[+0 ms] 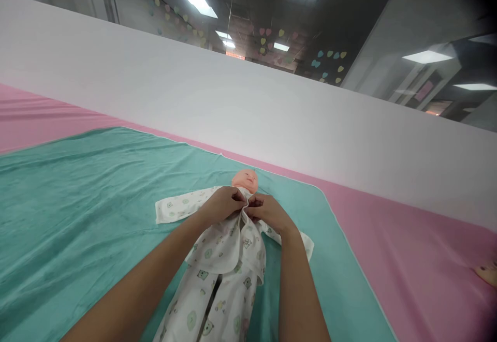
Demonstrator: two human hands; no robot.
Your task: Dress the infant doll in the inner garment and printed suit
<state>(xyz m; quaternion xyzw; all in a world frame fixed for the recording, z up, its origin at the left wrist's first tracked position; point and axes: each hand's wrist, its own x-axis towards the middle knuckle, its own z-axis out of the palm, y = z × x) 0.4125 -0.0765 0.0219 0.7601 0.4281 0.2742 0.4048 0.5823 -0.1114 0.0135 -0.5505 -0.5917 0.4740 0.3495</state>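
A baby doll (245, 179) lies on its back, its head toward the wall. It wears a white long-sleeved baby shirt (217, 249) printed with small animals, and matching trousers (194, 311). Just below the doll's chin, my left hand (227, 203) pinches one front edge of the shirt. My right hand (267, 211) is closed on the opposite front edge, close to the left fingertips. Below my hands the shirt front hangs partly apart. Both sleeves spread out to the sides. Any fastener between my fingers is too small to make out.
Under the doll spreads a teal blanket (97, 192) with wrinkles, on a pink covering (388, 238). A low white wall (248, 109) with glass above stands behind. At the far right edge, part of a skin-coloured object (487, 273) shows.
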